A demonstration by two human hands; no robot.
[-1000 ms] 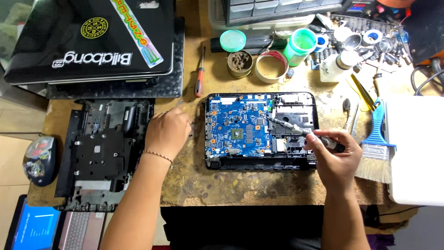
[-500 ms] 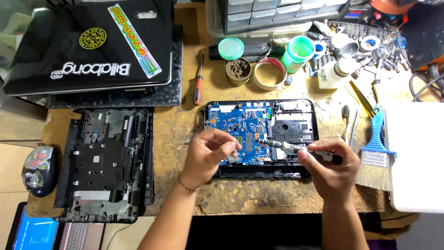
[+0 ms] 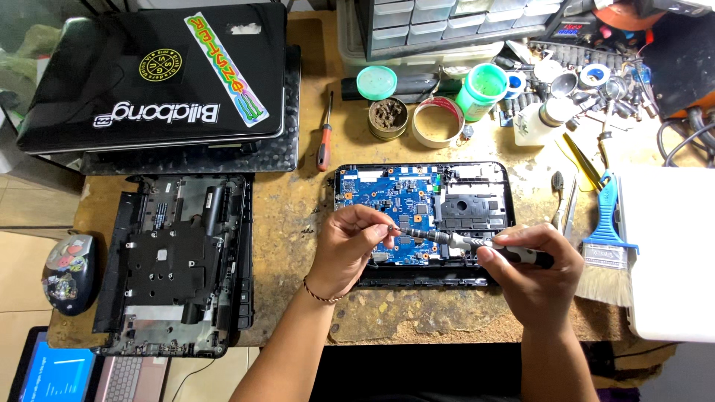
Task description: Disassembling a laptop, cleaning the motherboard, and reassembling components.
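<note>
1. Right hand (image 3: 532, 272): grips screwdriver (image 3: 465, 241), long axis level, tip pointing frame-left.
2. Left hand (image 3: 350, 249): nearer the tip, fingers pinching it over blue circuit board (image 3: 387, 197), frame centre.

Bright, even overhead light, sharp picture.
Soft short shadows under both hands; mild glare on the glossy black laptop lid (image 3: 149, 74); slight wide-angle bending at edges.

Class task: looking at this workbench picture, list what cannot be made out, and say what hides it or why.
- Head view: the screwdriver tip is hidden behind the left hand.
- The blue board under both hands: covered near the right hand.
- The screen at bottom left: cut off by the frame edge.
- Small bench parts, top right: too small to identify.
</note>
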